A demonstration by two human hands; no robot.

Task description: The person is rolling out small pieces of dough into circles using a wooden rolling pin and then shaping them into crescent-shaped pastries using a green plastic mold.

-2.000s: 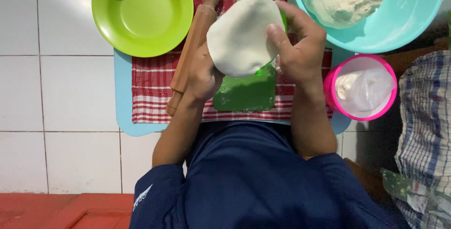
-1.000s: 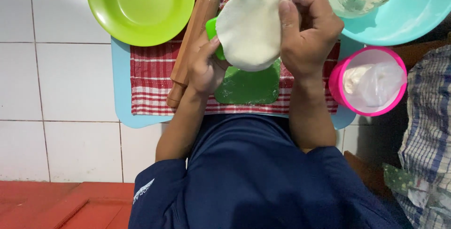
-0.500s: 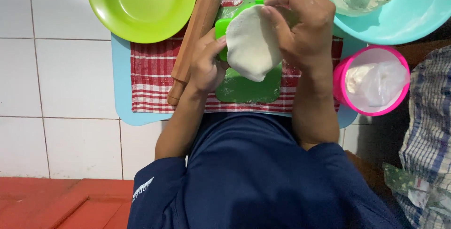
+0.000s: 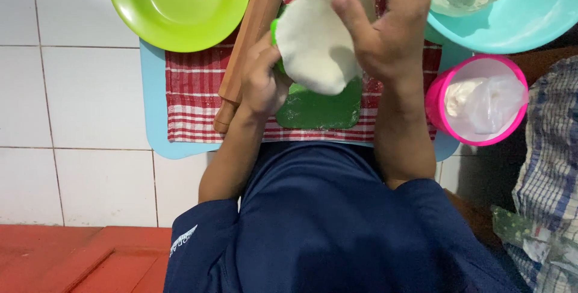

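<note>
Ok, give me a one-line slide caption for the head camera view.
Both hands, left hand and right hand, hold a flat white dough round above a green board on a red checked cloth.

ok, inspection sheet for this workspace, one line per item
Surface: red checked cloth on a blue mat, white tiled floor.
Job's things: flat dough disc held over a green board.
Clutter: rolling pin, green plate, teal bowl with dough, pink tub.
Grippers: left hand and right hand both grip the disc.
Cables: nothing seen.
Surroundings: checked fabric at right.
</note>
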